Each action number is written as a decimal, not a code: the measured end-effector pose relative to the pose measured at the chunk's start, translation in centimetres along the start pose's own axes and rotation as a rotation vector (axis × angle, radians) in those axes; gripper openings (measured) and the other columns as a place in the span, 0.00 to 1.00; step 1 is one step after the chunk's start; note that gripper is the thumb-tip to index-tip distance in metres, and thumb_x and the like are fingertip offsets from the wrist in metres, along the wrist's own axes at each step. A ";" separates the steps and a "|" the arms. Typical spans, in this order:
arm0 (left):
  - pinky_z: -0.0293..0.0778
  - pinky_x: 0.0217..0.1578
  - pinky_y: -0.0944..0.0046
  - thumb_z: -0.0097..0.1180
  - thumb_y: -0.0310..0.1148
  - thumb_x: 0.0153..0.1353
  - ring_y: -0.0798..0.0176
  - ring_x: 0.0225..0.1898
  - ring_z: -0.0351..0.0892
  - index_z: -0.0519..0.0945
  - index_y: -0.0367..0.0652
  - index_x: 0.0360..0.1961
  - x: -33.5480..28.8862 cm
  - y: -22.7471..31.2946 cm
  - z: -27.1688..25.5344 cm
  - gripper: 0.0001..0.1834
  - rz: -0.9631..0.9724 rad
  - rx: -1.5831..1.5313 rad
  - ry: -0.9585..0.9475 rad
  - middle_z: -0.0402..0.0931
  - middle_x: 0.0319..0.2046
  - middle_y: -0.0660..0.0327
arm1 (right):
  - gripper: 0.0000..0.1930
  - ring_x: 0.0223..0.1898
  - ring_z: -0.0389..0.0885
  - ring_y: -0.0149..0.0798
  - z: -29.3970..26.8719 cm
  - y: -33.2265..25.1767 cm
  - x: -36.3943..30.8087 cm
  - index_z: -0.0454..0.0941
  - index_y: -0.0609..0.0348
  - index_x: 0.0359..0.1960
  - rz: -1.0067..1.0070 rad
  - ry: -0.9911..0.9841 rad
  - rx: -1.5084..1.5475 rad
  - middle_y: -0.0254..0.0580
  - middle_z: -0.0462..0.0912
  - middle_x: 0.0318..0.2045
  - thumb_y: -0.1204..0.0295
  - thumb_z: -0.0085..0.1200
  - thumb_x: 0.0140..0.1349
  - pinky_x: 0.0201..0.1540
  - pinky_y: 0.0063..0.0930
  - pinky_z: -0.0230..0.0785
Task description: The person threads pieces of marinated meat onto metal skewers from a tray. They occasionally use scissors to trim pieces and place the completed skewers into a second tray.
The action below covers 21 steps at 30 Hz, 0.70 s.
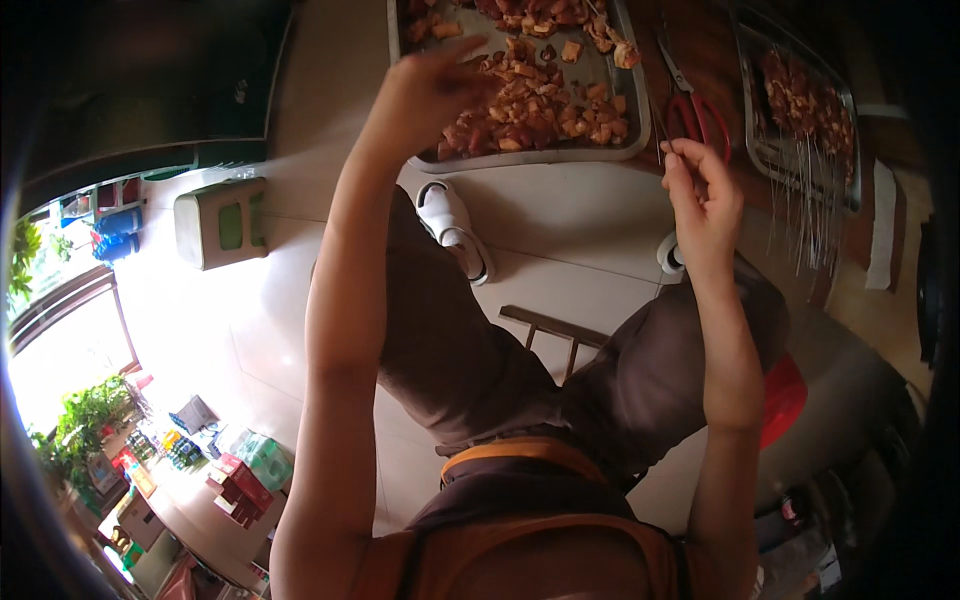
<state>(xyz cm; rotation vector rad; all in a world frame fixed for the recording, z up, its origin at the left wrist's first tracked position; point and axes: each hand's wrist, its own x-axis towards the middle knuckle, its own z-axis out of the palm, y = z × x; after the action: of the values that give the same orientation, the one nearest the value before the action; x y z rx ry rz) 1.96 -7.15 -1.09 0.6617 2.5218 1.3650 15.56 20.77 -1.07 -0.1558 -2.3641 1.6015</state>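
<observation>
A large metal tray (590,157) of cut raw meat pieces (520,95), dark red and pale orange, lies at the top. My left hand (435,95) is over its left part, fingers stretched out and apart, slightly blurred. Just off the tray's right corner, my right hand (705,195) pinches a thin metal skewer (657,125) between thumb and fingers. The skewer points up and away, and a few meat pieces (622,50) appear to sit at its far end. Beside that hand lie red-handled scissors (700,118), blades pointing away.
A smaller metal tray (750,75) on the right holds several loaded meat skewers (805,105), their bare ends jutting toward me. A white strip (881,225) lies beside it. Below are my knees, white shoes (455,230) and a stool-like frame (555,328). A bin-like box (220,222) stands at left.
</observation>
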 end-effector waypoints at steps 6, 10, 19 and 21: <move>0.78 0.53 0.58 0.52 0.22 0.65 0.55 0.50 0.80 0.65 0.35 0.63 1.8 0.8 -0.2 0.25 -0.198 -1.081 0.153 0.79 0.46 0.53 | 0.06 0.22 0.70 0.18 1.1 -1.6 -1.4 0.80 0.64 0.40 0.066 -0.163 0.041 0.30 0.78 0.23 0.76 0.55 0.64 0.24 0.14 0.61; 0.73 0.60 0.50 0.48 0.18 0.65 0.53 0.53 0.77 0.65 0.36 0.63 2.5 1.7 0.9 0.24 -0.200 -1.374 0.154 0.77 0.46 0.52 | 0.06 0.21 0.70 0.19 2.0 -1.8 -1.4 0.80 0.64 0.40 0.005 -0.156 0.032 0.30 0.76 0.20 0.76 0.55 0.64 0.24 0.15 0.61; 0.70 0.62 0.51 0.44 0.14 0.64 0.52 0.54 0.76 0.62 0.37 0.65 2.3 3.0 4.5 0.27 -0.176 -1.534 0.286 0.77 0.48 0.52 | 0.06 0.21 0.70 0.20 2.2 -1.4 -1.4 0.80 0.64 0.40 0.042 -0.116 -0.038 0.32 0.77 0.21 0.76 0.56 0.64 0.23 0.15 0.60; 0.71 0.61 0.51 0.44 0.14 0.64 0.52 0.54 0.76 0.62 0.37 0.65 2.1 3.6 5.2 0.27 -0.208 -1.542 0.295 0.77 0.49 0.52 | 0.07 0.21 0.70 0.20 2.4 -1.3 -1.4 0.80 0.64 0.41 0.053 -0.107 -0.026 0.32 0.77 0.21 0.76 0.57 0.64 0.23 0.16 0.61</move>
<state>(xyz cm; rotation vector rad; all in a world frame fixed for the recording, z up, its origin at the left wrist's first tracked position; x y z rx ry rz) 3.13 -0.57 -0.91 -0.1505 0.8975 2.6806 16.29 17.75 -0.95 -0.1423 -2.4812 1.6426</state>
